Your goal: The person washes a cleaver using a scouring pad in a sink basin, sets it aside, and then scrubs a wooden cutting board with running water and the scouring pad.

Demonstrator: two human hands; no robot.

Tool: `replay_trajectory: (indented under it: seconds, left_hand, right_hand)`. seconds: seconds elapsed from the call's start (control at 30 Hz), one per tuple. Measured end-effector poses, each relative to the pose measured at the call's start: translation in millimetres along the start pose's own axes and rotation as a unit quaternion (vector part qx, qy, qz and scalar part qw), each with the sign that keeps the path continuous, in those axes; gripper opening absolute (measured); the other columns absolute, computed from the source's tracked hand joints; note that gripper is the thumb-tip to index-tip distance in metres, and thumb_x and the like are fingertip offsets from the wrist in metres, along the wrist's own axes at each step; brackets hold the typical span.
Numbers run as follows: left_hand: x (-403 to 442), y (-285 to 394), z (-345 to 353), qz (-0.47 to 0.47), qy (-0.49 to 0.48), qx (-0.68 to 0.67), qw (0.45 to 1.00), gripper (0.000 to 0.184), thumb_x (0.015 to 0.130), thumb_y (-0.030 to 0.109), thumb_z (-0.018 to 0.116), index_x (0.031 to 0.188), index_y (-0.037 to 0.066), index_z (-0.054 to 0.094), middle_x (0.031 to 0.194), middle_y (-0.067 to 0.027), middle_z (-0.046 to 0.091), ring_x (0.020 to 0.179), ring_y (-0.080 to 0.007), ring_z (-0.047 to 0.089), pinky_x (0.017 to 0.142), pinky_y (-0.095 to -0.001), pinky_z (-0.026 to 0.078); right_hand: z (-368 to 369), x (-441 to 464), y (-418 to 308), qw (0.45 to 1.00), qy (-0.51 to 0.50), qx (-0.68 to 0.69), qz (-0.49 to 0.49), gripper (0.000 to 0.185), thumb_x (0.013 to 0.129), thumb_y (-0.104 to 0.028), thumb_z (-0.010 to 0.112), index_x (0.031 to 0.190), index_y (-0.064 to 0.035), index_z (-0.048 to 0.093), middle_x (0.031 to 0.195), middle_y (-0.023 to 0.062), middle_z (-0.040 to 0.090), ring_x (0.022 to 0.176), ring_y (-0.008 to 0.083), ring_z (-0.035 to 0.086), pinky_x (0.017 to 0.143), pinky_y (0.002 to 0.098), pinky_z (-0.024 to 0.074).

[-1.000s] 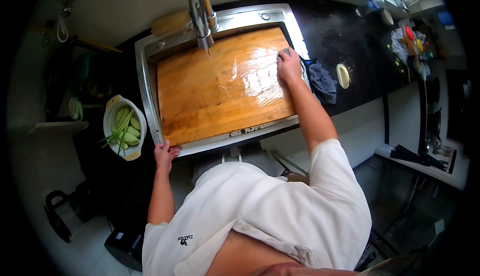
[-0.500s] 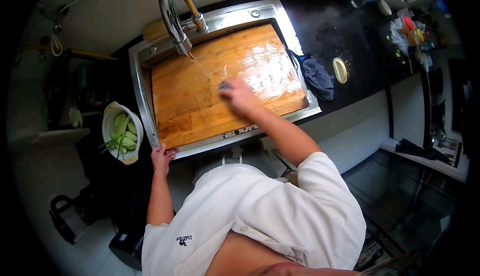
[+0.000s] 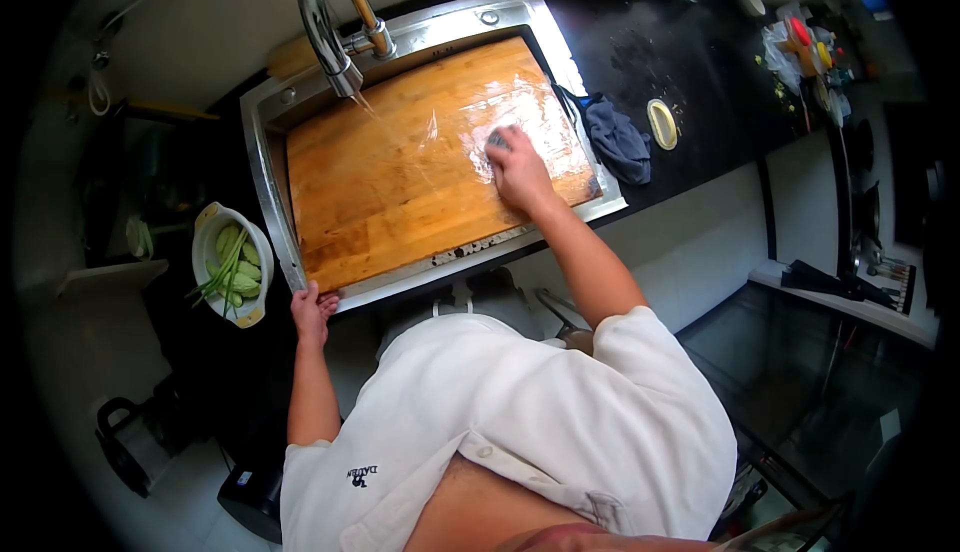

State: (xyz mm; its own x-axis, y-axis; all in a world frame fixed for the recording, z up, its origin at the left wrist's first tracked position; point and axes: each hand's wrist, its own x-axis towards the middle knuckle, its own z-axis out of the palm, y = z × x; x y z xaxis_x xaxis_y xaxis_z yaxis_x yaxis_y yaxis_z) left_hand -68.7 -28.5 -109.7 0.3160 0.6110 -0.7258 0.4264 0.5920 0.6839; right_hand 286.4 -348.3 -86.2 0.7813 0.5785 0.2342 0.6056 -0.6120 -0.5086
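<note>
"Across the sink [image 3: 445,24], what lay there?"

"That was a wooden cutting board [image 3: 390,182], wet and shining toward its right end. It covered most of the basin, with a dark gap along the far side."

"And the right hand [image 3: 522,172]?"

"Bent over the board's right half, its fingers curled around a small dark grey scrubber [image 3: 496,139]. Most of that was hidden, so I couldn't name its material."

"What did the left hand [image 3: 312,316] do?"

"It sat at the near left corner, fingers close together against the edge. I couldn't tell whether they pinched the board or only touched the sink's rim."

"Was the water on?"

"Yes, a thin stream fell from the chrome faucet [image 3: 318,32] near the board's far left part."

"Anything on either side?"

"To the left, a white oval bowl [image 3: 265,252] with yellow handles held pale green gourds [image 3: 244,282] and long green stalks [image 3: 230,260]. Just right of the sink, a crumpled grey-blue cloth [image 3: 617,140] rested on the black countertop [image 3: 615,47]."
</note>
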Motion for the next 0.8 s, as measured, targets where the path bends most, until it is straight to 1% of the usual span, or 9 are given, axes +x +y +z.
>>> replay_trajectory:
  seconds: [0.07, 0.17, 0.27, 0.37, 0.47, 0.53, 0.6, 0.7, 0.8]
  left_hand:
    - [2.1, -0.5, -1.7, 0.004, -0.005, 0.001, 1.0, 0.026, 0.097, 0.026, 0.059, 0.092, 0.009, 0.04, 0.072, -0.0113, 0.061, 0.058, -0.0203, 0.065, 0.047, -0.0258, 0.053]
    - [2.2, -1.7, -4.4, 0.0, -0.014, -0.006, 1.0, 0.027, 0.097, 0.027, 0.059, 0.092, 0.009, 0.04, 0.072, -0.0115, 0.062, 0.058, -0.0199, 0.065, 0.047, -0.0257, 0.052]
    - [-0.1, 0.4, -1.7, -0.003, -0.02, -0.002, 1.0, 0.028, 0.097, 0.028, 0.059, 0.093, 0.008, 0.04, 0.072, -0.0114, 0.062, 0.058, -0.0194, 0.065, 0.048, -0.0253, 0.052]
    - [-4.1, 4.9, 0.2, -0.012, -0.02, 0.016, 1.0, 0.025, 0.097, 0.028, 0.058, 0.093, 0.007, 0.045, 0.075, -0.012, 0.063, 0.059, -0.0184, 0.065, 0.05, -0.0246, 0.053]
    - [10.5, -4.6, 5.2, -0.019, -0.035, 0.021, 0.999, 0.026, 0.097, 0.028, 0.059, 0.098, 0.004, 0.048, 0.079, -0.0154, 0.066, 0.064, -0.0198, 0.067, 0.052, -0.0246, 0.053]
    - [15.8, -14.7, -14.3, -0.012, -0.035, 0.001, 0.999, 0.031, 0.096, 0.029, 0.06, 0.098, -0.001, 0.051, 0.083, -0.0204, 0.069, 0.067, -0.0223, 0.07, 0.051, -0.0255, 0.054]
    - [11.4, -9.4, -10.9, -0.023, -0.029, -0.015, 0.999, 0.03, 0.097, 0.028, 0.058, 0.099, -0.001, 0.053, 0.082, -0.0191, 0.069, 0.068, -0.0229, 0.07, 0.054, -0.0265, 0.055]
    - [3.2, -0.7, -13.7, -0.026, -0.084, -0.07, 0.994, 0.051, 0.1, 0.046, 0.043, 0.107, -0.002, 0.057, 0.087, -0.0202, 0.069, 0.072, -0.025, 0.071, 0.057, -0.0286, 0.057]
    - [10.5, -8.7, -22.5, -0.048, -0.099, -0.109, 0.988, 0.072, 0.098, 0.061, 0.03, 0.106, -0.006, 0.057, 0.091, -0.0218, 0.069, 0.077, -0.0292, 0.071, 0.066, -0.0337, 0.059]
  right_hand:
    - [-23.0, -18.3, -0.9, 0.998, -0.017, 0.047, -0.029, 0.022, 0.078, -0.007, 0.067, 0.099, -0.012, 0.072, 0.124, 0.0141, 0.06, 0.116, 0.0395, 0.053, 0.099, 0.0425, 0.0462]
    - [-56.2, -30.9, 51.3, 0.999, 0.0, 0.023, 0.023, 0.021, 0.081, -0.007, 0.067, 0.101, -0.0101, 0.072, 0.124, 0.0148, 0.061, 0.119, 0.036, 0.055, 0.097, 0.0397, 0.0467]
    - [-85.6, -33.8, 61.6, 0.995, 0.04, -0.027, 0.084, 0.02, 0.084, -0.008, 0.065, 0.103, -0.0099, 0.071, 0.126, 0.019, 0.059, 0.121, 0.0397, 0.053, 0.097, 0.0413, 0.046]
    - [-75.6, -46.6, 37.1, 0.995, 0.044, -0.083, 0.035, 0.022, 0.082, -0.008, 0.066, 0.103, -0.0107, 0.07, 0.127, 0.0203, 0.057, 0.121, 0.0437, 0.05, 0.097, 0.0448, 0.0462]
    - [-46.0, -52.9, -13.8, 0.999, -0.017, -0.032, 0.002, 0.026, 0.081, -0.006, 0.066, 0.106, -0.0106, 0.068, 0.128, 0.0198, 0.056, 0.123, 0.0447, 0.048, 0.097, 0.0466, 0.0456]
    - [0.0, -42.1, -70.4, 0.995, -0.072, 0.051, -0.056, 0.027, 0.08, -0.004, 0.067, 0.106, -0.0091, 0.069, 0.129, 0.019, 0.056, 0.123, 0.0438, 0.048, 0.098, 0.0464, 0.0453]
    - [37.0, -30.1, -110.1, 0.981, -0.122, 0.087, -0.123, 0.026, 0.08, -0.005, 0.067, 0.105, -0.0076, 0.069, 0.129, 0.0195, 0.056, 0.124, 0.0435, 0.047, 0.099, 0.0465, 0.0448]
    - [89.6, -15.2, -163.7, 0.95, -0.181, 0.137, -0.214, 0.023, 0.081, -0.009, 0.066, 0.103, -0.007, 0.07, 0.128, 0.0205, 0.057, 0.125, 0.0432, 0.046, 0.102, 0.0453, 0.0431]
    - [134.2, -4.4, -216.5, 0.888, -0.245, 0.202, -0.332, 0.024, 0.079, -0.012, 0.066, 0.102, -0.008, 0.071, 0.128, 0.0201, 0.057, 0.125, 0.0431, 0.046, 0.103, 0.0442, 0.0428]
